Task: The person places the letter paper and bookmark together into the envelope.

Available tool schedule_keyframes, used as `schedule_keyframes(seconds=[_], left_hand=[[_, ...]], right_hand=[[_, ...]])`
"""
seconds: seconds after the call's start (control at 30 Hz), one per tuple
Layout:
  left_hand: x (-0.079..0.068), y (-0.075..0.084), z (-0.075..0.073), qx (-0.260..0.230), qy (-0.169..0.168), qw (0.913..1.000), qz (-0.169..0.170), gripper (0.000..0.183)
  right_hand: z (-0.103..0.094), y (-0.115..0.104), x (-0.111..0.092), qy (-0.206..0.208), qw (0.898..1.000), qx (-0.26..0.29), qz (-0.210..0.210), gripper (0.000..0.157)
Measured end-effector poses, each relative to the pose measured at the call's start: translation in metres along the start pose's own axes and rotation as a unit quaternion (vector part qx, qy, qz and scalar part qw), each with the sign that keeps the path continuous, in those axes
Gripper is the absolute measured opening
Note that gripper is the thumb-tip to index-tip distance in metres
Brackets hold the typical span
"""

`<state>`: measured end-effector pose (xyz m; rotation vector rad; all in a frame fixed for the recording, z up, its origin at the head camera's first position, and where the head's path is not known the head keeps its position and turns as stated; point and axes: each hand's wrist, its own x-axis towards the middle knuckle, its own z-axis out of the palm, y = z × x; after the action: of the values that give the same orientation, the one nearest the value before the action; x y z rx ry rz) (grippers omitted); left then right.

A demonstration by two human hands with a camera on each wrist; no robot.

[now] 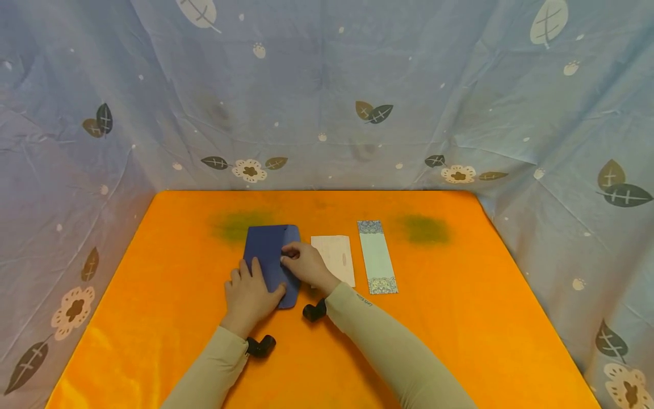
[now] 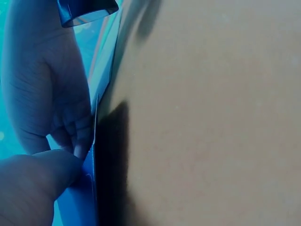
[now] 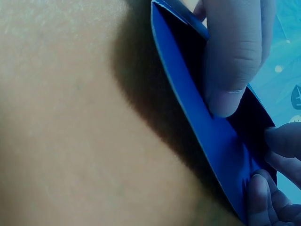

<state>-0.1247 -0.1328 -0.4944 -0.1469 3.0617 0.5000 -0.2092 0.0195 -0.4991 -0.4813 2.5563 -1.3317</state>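
Note:
A dark blue envelope [image 1: 267,238] lies on the table with its flap along the right side. My left hand [image 1: 249,294] rests on it, fingers spread, its thumb [image 3: 230,89] at the opening beside the flap. With bent fingers, my right hand [image 1: 305,264] pinches the envelope's edge by the opening. In the right wrist view the envelope's mouth gapes between the flap [image 3: 197,127] and the dark inner side. Both hands also appear close together over the blue envelope in the left wrist view, the left thumb [image 2: 47,176] in front.
Right of the envelope lie a pale pinkish paper [image 1: 337,258], partly behind my right hand, and a long pale green card [image 1: 378,255] with patterned ends. An orange cloth [image 1: 439,318] covers the table. Blue-grey leaf-print curtains [image 1: 317,85] enclose the back and sides.

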Motion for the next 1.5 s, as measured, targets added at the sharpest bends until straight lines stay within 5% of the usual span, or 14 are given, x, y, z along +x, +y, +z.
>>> schedule_keyframes(seconds=[0.7, 1.5], left_hand=[[0.001, -0.001, 0.004, -0.005, -0.001, 1.0000, -0.006, 0.104], [0.000, 0.001, 0.002, -0.007, 0.019, 0.9998, -0.004, 0.101]], right_hand=[[0.002, -0.001, -0.001, -0.008, 1.000, 0.019, 0.000, 0.036], [0.002, -0.008, -0.003, 0.013, 0.999, -0.051, -0.012, 0.032]])
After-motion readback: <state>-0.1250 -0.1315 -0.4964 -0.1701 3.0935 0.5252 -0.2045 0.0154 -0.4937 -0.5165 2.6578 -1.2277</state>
